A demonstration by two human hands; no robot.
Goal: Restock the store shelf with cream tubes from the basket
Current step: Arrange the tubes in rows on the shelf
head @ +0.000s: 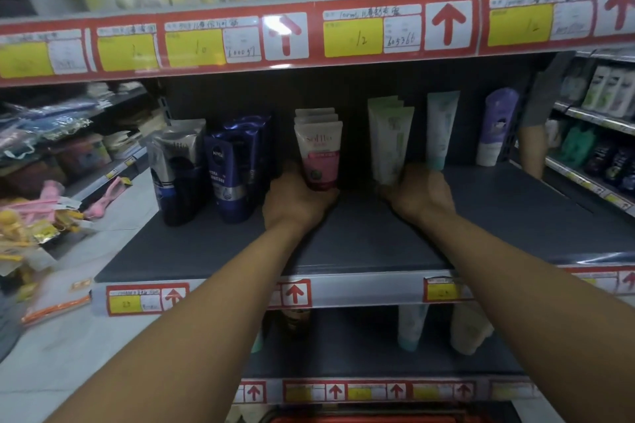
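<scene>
Dim store aisle. Pale floor [113, 216] at left of frame, side rack [113, 168] at left, another shelving unit [591, 120] at far right. Upper-left glare.

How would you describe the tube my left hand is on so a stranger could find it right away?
Look at the dark middle shelf, below the red and yellow price strip. Near its centre stands a short row of tubes, and the left hand grips the front one. That pink tube is white on top with a pink lower half; its neighbours are dark blue and pale green.
</scene>
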